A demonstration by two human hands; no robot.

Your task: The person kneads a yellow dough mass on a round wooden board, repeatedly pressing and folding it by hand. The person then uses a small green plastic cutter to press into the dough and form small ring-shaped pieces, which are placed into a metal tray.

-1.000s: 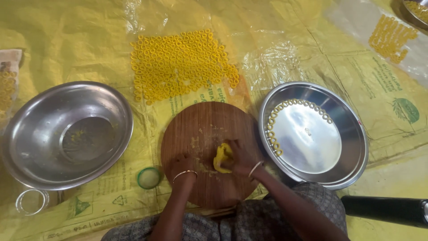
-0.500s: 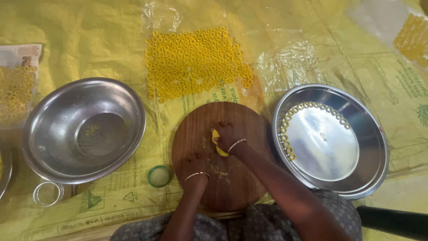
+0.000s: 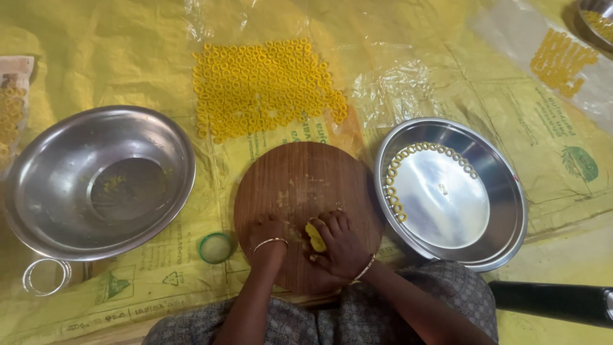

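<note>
1. Resting near the centre of the yellow sheet (image 3: 128,38), a round wooden board (image 3: 300,191) is taken as the landmark for all places below.
2. The right hand (image 3: 341,246) is seen on the near part of the board, its fingers (image 3: 333,223) drawn together and pressed against a small lump of yellow dough (image 3: 315,237).
3. The left hand (image 3: 267,231) is laid on the board's near-left part, just beside the dough; its fingers are curled under, and whether they grip anything cannot be told. A thin bangle (image 3: 269,243) is worn on this wrist.
4. Beyond the board's far edge, many yellow dough rings (image 3: 265,86) are spread in close rows on clear plastic film (image 3: 396,89).
5. To the right of the board, nearly touching it, a steel plate (image 3: 504,211) is set; a curved line of small rings (image 3: 399,172) follows its inner left rim.
6. To the left of the board, apart from it, a steel bowl (image 3: 57,179) is placed.
7. A small green-rimmed cap (image 3: 216,248) lies just off the board's near-left edge.
8. A black handle (image 3: 552,303) is seen to the near right of the board.
</note>
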